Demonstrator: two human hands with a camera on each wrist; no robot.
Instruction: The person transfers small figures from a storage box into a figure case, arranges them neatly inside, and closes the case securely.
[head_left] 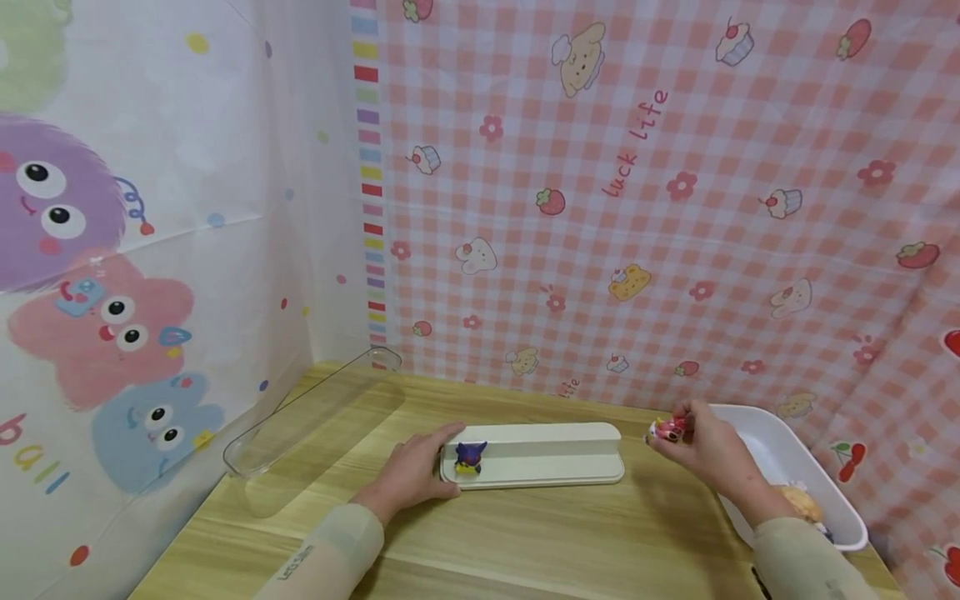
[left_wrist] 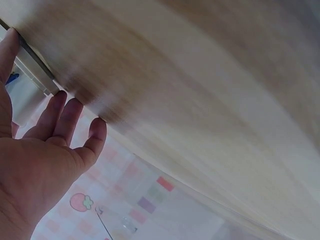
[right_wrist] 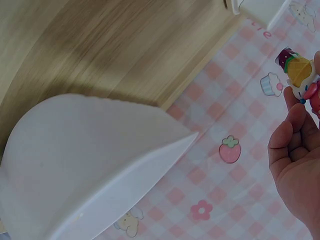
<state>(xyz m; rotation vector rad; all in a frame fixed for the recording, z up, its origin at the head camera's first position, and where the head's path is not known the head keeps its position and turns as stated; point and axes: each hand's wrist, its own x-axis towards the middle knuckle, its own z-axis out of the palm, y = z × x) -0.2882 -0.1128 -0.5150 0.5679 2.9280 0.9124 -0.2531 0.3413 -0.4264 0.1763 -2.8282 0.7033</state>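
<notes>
A long cream-white stepped display base (head_left: 555, 472) lies on the wooden table, and my left hand (head_left: 411, 468) holds its left end between thumb and fingers. In the left wrist view the fingertips (left_wrist: 75, 104) of that hand touch the tabletop beside the base. On the base's lower step, close to the left hand, stands a small purple figurine (head_left: 471, 455) with yellow at its bottom. My right hand (head_left: 708, 450) pinches a small colourful figurine (right_wrist: 300, 72) in the air, between the base and a white bin. It has a white face, a yellow waffle-patterned part and red below.
The white bin (head_left: 759, 429) stands at the right, under my right forearm, with a tan figure (head_left: 802, 503) and other small things inside. At the left a clear plastic cover (head_left: 315, 417) rests on the table (head_left: 517, 542). Printed cloths (head_left: 525, 275) hang behind and left.
</notes>
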